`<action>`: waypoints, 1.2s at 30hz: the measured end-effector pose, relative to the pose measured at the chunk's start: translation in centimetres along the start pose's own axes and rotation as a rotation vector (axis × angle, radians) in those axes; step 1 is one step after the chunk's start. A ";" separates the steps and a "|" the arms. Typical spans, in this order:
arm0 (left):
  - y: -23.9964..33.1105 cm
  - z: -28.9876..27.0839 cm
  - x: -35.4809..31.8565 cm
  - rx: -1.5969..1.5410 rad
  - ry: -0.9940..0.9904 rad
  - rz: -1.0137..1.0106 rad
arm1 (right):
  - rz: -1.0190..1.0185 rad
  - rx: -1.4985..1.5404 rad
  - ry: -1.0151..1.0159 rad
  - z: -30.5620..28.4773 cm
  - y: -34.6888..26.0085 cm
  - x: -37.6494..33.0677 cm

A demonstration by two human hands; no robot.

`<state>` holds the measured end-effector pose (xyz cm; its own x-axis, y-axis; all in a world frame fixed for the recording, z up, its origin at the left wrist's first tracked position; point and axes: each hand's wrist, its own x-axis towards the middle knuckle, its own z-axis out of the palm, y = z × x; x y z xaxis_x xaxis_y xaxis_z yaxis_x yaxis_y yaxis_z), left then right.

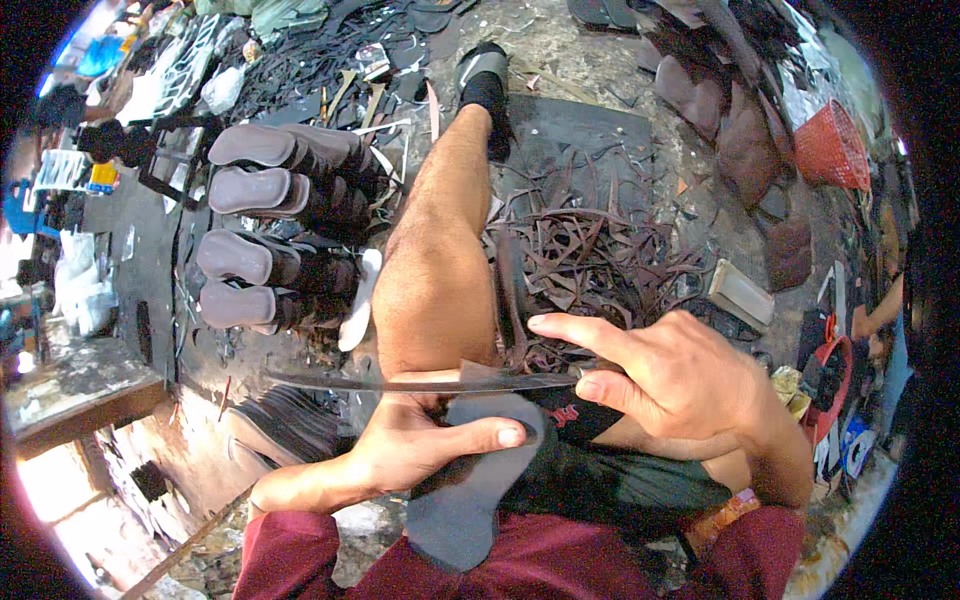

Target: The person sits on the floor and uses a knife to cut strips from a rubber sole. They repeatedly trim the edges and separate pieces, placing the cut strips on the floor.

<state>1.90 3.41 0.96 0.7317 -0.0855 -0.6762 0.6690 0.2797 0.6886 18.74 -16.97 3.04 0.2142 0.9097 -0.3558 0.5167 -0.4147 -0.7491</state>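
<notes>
My left hand [405, 445] grips a grey, sole-shaped piece [470, 490] over my lap, its thumb pressed flat on the top face. A long, thin, dark blade-like strip [420, 383] crosses just beyond that piece, in front of my bent knee. Its right end meets the thumb of my right hand [670, 385]; whether it is a knife or a cut strip I cannot tell. The index finger of that hand points left, apart from the thumb, while the other fingers curl underneath, mostly hidden.
Stacks of brown-grey soles [245, 190] stand left of my leg. A heap of dark trimmings [590, 255] lies to its right, near a pale rectangular block [741, 292]. Farther right are a red mesh basket [832, 148] and brown sheets [750, 150]. A wooden-edged bench [90, 415] stands at left.
</notes>
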 end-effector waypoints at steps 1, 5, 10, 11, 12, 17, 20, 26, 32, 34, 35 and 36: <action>-0.1 0.2 0.0 0.006 -0.020 0.023 | -0.021 -0.023 -0.050 -0.6 -0.3 0.5; -0.1 0.9 0.6 0.088 -0.109 -0.133 | -0.158 0.131 -0.214 -0.7 1.1 2.3; -4.5 -4.5 0.6 -0.712 -0.633 -0.045 | 0.165 0.856 0.110 0.2 2.9 -5.8; -5.6 -4.6 -0.4 -0.776 -0.533 0.134 | 0.166 0.975 0.252 1.7 2.3 -7.3; -7.2 -1.7 1.8 -0.725 -0.620 0.448 | 0.230 1.030 0.496 4.2 1.2 -8.9; 1.6 10.9 3.3 -0.686 0.188 0.588 | 0.020 0.828 0.865 9.3 -0.5 -9.4; 1.7 11.3 5.2 -0.621 0.076 0.516 | 0.052 1.010 0.990 11.2 -0.7 -9.9; 1.0 13.0 4.5 -0.546 0.179 0.485 | 0.237 0.407 1.185 21.3 3.0 -13.1; -0.2 12.0 4.2 -0.607 0.251 0.355 | 0.247 0.254 1.195 23.5 4.6 -14.5; -1.2 11.5 4.4 -0.625 0.220 0.369 | 0.233 0.225 1.139 22.1 4.5 -14.5; -1.3 11.3 4.4 -0.634 0.208 0.384 | 0.225 0.271 1.123 22.1 4.5 -14.6; -1.1 11.2 4.2 -0.633 0.220 0.379 | 0.217 0.317 1.106 22.2 4.3 -14.6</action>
<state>5.71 -7.98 0.26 0.8091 0.2984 -0.5062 0.1277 0.7516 0.6472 -0.57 -32.57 -7.43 0.9578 0.2786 0.0700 0.1843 -0.4092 -0.8936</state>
